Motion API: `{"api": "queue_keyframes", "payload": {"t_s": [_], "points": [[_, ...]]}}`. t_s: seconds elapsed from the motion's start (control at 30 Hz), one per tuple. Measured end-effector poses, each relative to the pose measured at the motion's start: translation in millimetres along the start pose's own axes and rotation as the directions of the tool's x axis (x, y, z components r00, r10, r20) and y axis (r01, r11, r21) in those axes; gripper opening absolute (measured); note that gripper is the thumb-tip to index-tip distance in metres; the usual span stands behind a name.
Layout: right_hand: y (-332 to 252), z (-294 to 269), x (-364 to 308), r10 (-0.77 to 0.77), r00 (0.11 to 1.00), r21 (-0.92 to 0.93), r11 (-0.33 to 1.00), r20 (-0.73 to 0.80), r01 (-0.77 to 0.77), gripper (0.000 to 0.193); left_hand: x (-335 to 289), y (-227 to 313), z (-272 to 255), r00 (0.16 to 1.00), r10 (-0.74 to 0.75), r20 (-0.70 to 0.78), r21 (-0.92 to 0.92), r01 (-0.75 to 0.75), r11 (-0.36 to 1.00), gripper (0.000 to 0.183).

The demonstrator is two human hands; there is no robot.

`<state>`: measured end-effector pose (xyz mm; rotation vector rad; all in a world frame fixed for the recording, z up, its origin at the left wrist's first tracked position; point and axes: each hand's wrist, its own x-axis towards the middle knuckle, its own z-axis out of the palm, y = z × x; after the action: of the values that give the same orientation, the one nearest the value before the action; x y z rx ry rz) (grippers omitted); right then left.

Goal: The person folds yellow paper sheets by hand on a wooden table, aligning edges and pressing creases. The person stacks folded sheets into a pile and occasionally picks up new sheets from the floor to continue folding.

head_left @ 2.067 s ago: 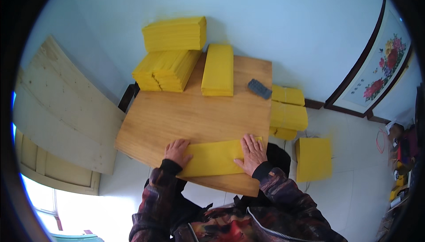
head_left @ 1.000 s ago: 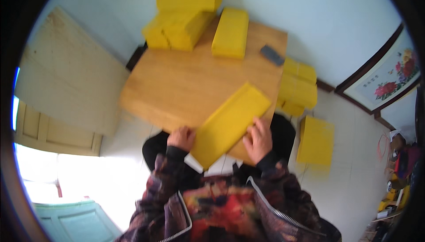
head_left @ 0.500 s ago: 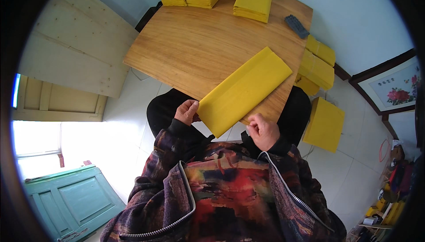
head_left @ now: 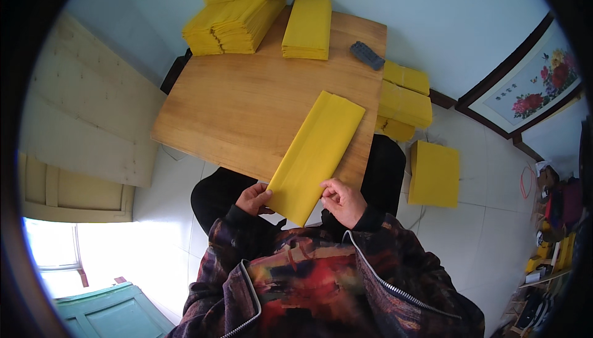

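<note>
A long, flat folded yellow sheet [head_left: 318, 152], paper-like, lies slantwise over the near right part of the wooden table. Its near end sticks out past the table edge above my lap. My left hand [head_left: 253, 199] pinches the sheet's near left edge between thumb and fingers. On the opposite long side, my right hand [head_left: 344, 203] is closed, with curled fingers and thumb at the sheet's right edge. The underside of the sheet is hidden.
The wooden table [head_left: 228, 103] bears stacked yellow folded sheets [head_left: 238, 26], another yellow pile [head_left: 307, 26] and a dark grey cloth-like item [head_left: 366, 55]. Yellow bundles [head_left: 404, 100] stand right of it, and a yellow block [head_left: 435, 174] on the floor. A framed flower picture [head_left: 525, 84] leans at right.
My right hand has come to the sheet's right edge from just beside it. The sheet has turned to point more straight away from me. My view has shifted, showing more of the far stacks.
</note>
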<state>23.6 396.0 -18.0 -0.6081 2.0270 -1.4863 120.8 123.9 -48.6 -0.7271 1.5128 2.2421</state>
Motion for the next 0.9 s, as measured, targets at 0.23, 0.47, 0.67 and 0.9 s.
{"api": "queue_keyframes", "payload": {"t_s": [0.23,0.47,0.67,0.9], "points": [[-1.0,-11.3,9.7,0.093,0.995,0.114,0.989,0.021,-0.095,0.023,-5.2,-22.2,6.9,0.997,0.048,0.055,-0.254,-0.032,0.967,0.039],[-4.3,-50.6,52.1,-0.249,0.948,-0.511,0.851,-0.196,0.118,0.022,-3.0,-62.2,32.4,0.980,0.159,0.116,-0.403,-0.099,0.910,0.049],[-5.2,-83.0,110.5,-0.309,0.944,-0.862,0.503,-0.113,0.061,0.039,1.6,-24.0,-9.0,0.989,0.094,-0.118,-0.121,-0.108,0.987,0.047],[-29.1,-55.7,39.7,-0.230,0.971,-0.863,0.479,0.056,0.163,0.033,76.4,87.1,-119.4,0.858,0.372,-0.355,0.813,0.087,0.575,0.044]]}}
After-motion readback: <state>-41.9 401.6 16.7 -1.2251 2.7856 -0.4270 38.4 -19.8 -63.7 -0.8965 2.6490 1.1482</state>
